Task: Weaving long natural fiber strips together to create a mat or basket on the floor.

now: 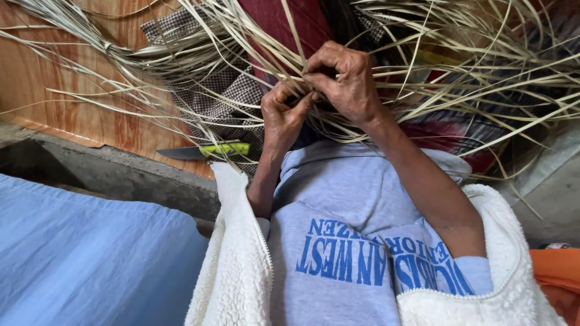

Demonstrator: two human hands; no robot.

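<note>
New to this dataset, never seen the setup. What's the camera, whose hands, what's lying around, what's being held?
There is no machine here: a person works with two bare hands. The single picture comes from a camera worn on the person's head, looking down over their grey printed shirt and white fleece jacket.

The left hand and right hand meet in the middle, fingers pinched on thin pale straw-like strips that fan out in all directions. Both hands grip strips; which exact strands cannot be told.

To the left, a knife with a yellow-green handle lies at the edge of a wood-patterned surface, untouched. A checked cloth lies under the strips, and blue fabric fills the lower left.
</note>
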